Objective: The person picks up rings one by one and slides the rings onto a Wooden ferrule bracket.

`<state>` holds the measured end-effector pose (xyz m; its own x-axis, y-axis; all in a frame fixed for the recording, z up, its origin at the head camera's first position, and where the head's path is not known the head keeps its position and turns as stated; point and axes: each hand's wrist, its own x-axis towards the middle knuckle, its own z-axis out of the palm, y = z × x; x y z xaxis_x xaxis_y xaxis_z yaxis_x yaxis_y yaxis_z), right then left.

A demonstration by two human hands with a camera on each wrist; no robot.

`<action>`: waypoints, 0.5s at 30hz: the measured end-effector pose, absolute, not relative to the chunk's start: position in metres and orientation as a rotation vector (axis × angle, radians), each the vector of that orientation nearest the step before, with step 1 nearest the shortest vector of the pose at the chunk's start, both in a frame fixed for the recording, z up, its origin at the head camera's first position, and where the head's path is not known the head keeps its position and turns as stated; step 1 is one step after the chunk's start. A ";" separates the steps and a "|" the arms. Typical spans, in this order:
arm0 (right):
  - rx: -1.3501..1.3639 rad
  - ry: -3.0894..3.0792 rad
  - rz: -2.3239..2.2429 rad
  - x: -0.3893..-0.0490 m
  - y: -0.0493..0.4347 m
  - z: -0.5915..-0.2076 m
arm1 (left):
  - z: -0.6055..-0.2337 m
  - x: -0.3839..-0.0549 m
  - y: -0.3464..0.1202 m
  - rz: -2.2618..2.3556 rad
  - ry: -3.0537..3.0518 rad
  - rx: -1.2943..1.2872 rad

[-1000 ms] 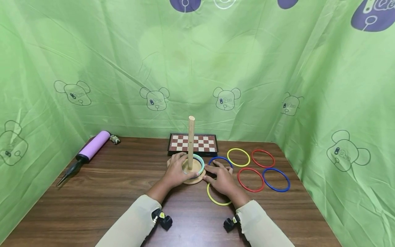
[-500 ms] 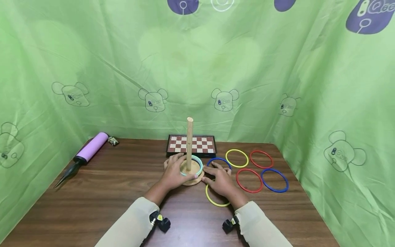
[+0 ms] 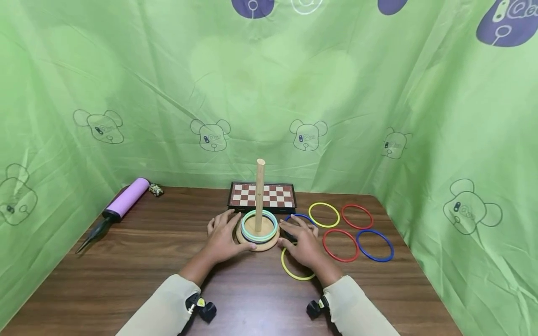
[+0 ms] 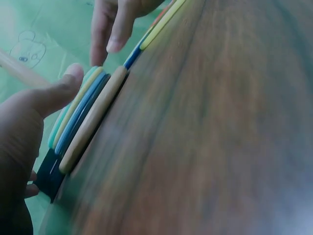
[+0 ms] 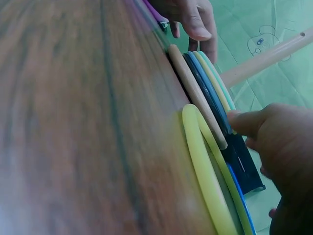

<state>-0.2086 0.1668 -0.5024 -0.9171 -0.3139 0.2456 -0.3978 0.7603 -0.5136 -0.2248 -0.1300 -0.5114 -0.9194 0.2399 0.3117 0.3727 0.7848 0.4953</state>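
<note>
A wooden peg [image 3: 259,196] stands upright on a round wooden base [image 3: 269,244]. Stacked around its foot are several rings, with a mint-green ring [image 3: 243,228] on top and yellow, blue and dark ones below in the wrist views. My left hand [image 3: 222,240] is beside the base on the left, fingers spread and the thumb reaching along the front of the stack. On the right, my right hand [image 3: 304,242] lies with fingers extended and its tips at the edge of the base and rings. It covers part of a blue ring [image 3: 303,215] and a yellow ring [image 3: 297,278].
Loose on the table's right are another yellow ring [image 3: 324,214], two red rings, one of them the nearer red ring [image 3: 341,245], and a second blue ring [image 3: 375,245]. Behind the peg sits a checkered board [image 3: 277,196]. A purple pump [image 3: 128,198] lies far left, before green curtains.
My left hand has drawn back leftward from the ring stack, uncovering the whole mint-green ring. The right hand stays almost where it was.
</note>
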 end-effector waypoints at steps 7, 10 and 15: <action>0.684 -2.686 0.922 -0.204 0.177 -0.500 | -0.513 -0.219 -0.144 -0.750 -2.923 -0.416; 0.691 -2.694 0.917 -0.199 0.185 -0.499 | -0.515 -0.217 -0.146 -0.752 -2.966 -0.395; 0.697 -2.740 0.934 -0.190 0.200 -0.496 | -0.518 -0.215 -0.148 -0.736 -2.984 -0.380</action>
<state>-0.1896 0.2004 -0.4957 -0.8778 -0.3765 0.2961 -0.4790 0.6959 -0.5351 -0.2154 -0.1479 -0.5176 -0.9690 0.2255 0.1015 0.2468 0.8571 0.4522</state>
